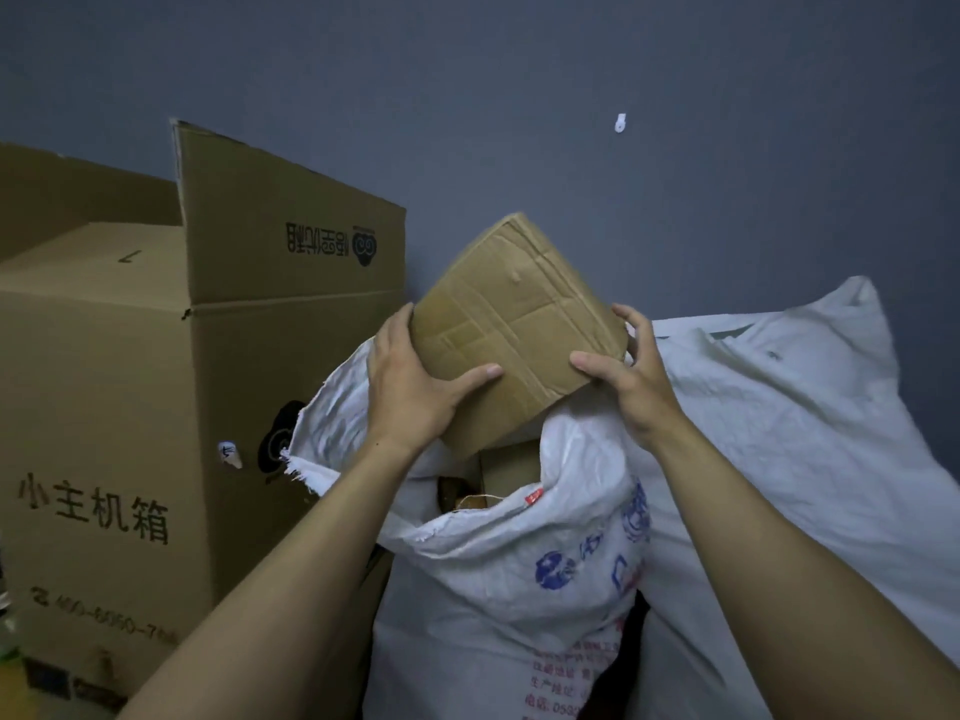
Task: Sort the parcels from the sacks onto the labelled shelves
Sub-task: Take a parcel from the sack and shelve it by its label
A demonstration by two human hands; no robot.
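A brown cardboard parcel, creased and taped, is held tilted above the open mouth of a white woven sack with blue and red print. My left hand grips the parcel's left edge, thumb across its front face. My right hand grips its right lower corner, thumb on the front and fingers round the side. More cardboard parcels show inside the sack's mouth, mostly hidden by its folds.
A large open cardboard box with printed characters stands at the left against a dark grey wall. A second white sack lies at the right behind the first. A small white hook is on the wall.
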